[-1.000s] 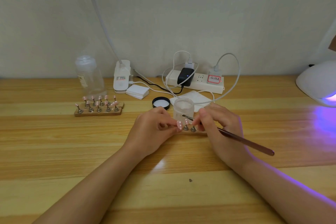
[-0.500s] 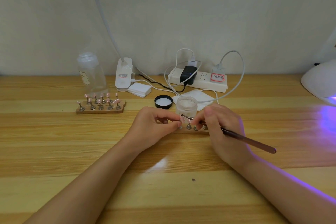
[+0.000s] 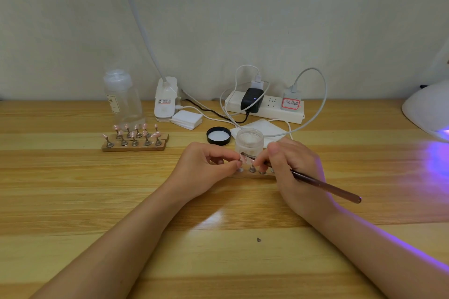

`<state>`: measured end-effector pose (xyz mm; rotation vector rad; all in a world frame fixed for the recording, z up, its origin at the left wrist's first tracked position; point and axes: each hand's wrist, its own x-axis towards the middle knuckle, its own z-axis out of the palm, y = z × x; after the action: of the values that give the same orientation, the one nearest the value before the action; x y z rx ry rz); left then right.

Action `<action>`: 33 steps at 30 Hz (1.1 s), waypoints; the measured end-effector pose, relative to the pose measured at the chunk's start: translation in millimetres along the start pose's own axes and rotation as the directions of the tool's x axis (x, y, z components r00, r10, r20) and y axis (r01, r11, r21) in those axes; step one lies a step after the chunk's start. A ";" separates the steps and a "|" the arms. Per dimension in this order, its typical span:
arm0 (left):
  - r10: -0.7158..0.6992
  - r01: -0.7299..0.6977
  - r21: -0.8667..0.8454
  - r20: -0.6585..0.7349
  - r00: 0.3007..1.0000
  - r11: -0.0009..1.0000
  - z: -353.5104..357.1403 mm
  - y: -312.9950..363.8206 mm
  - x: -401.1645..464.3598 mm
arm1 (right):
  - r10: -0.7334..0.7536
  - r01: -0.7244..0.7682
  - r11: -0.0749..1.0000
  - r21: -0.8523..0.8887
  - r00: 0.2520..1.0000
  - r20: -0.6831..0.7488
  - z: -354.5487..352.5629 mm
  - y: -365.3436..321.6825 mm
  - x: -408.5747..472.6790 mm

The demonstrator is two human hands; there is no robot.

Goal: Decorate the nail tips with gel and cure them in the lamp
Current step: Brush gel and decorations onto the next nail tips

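the left hand [image 3: 206, 167] pinched one small nail tip [image 3: 243, 158] on its stand, fingers curled in tight, and the right hand [image 3: 295, 172] gripped the brush [image 3: 323, 184] like a pen, its tip right on that nail. both sat over the near holder strip [image 3: 255, 174] at the middle of the worktop [image 3: 73, 201], just in front of the open jar [image 3: 249, 141], with its black lid [image 3: 218, 135] lying beside it.

risk here looked plain enough: the jar stood uncapped, close behind the brush tip, so a jolt of the right wrist might have knocked it over. a slip of the pinch could have tilted the tip and smeared the wet gel, or put a fingertip into it.

the lamp [image 3: 427, 111] glowed purple at the far right edge, well apart; carrying the strip there with wet tips could have smudged them. the second holder [image 3: 134, 144] of pink tips sat off to the left, near the clear bottle [image 3: 122, 97], out of harm's way.
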<state>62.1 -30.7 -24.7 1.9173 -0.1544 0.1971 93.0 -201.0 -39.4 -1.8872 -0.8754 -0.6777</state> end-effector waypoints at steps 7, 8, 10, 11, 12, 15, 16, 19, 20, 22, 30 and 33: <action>-0.007 0.007 -0.011 -0.007 1.000 1.000 0.0 0.1 -0.1 | -0.011 0.011 0.999 -0.030 1.000 -0.008 0.3 1.7 -0.9; -0.006 0.006 -0.012 -0.006 1.000 1.000 -0.1 -0.1 -0.2 | -0.019 0.018 0.999 -0.032 1.000 -0.010 0.4 1.5 -1.0; -0.004 0.004 -0.021 -0.003 1.000 1.000 -0.1 -0.4 -0.3 | -0.024 0.024 0.999 -0.029 1.000 -0.010 0.4 1.2 -0.9; -0.001 0.001 -0.024 -0.002 1.000 1.000 -0.1 -0.6 -0.3 | -0.024 0.023 0.999 -0.027 1.000 -0.008 0.4 1.2 -1.0; 0.000 0.000 -0.024 -0.001 1.000 1.000 0.0 -0.6 -0.2 | -0.021 0.021 0.999 -0.026 1.000 -0.005 0.3 1.4 -1.2; 0.000 0.000 -0.020 -0.001 1.000 1.000 0.1 -0.4 -0.1 | -0.015 0.015 1.000 -0.024 1.000 0.001 0.3 1.6 -1.3; -0.002 0.002 -0.018 -0.002 1.000 1.000 0.1 -0.3 0.0 | -0.017 0.017 1.000 -0.022 1.000 -0.002 0.4 1.6 -1.1; -0.011 0.011 -0.017 -0.004 1.000 1.000 0.1 -0.1 -0.1 | -0.028 0.027 0.999 -0.017 1.000 -0.013 0.8 1.2 -0.9; -0.012 0.012 -0.019 -0.006 1.000 1.000 0.2 -0.1 -0.1 | -0.028 0.028 1.000 -0.013 1.000 -0.014 0.7 1.2 -1.1; -0.011 0.011 -0.021 -0.007 1.000 1.000 0.5 0.2 -0.2 | -0.032 0.032 0.999 -0.003 0.999 -0.011 0.1 1.1 -1.5; -0.034 0.033 -0.071 -0.015 0.999 0.997 0.6 1.7 -1.1 | -0.035 0.036 0.999 0.029 0.999 -0.014 -1.6 -0.3 -2.8; -0.036 0.035 -0.060 -0.022 0.999 0.998 0.0 1.5 -0.6 | -0.036 0.039 0.998 0.055 0.998 -0.056 -1.7 -0.1 -2.8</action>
<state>61.2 -31.3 -23.5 1.8565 -0.1100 0.1885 91.1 -203.3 -40.8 -1.7985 -0.8874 -0.7172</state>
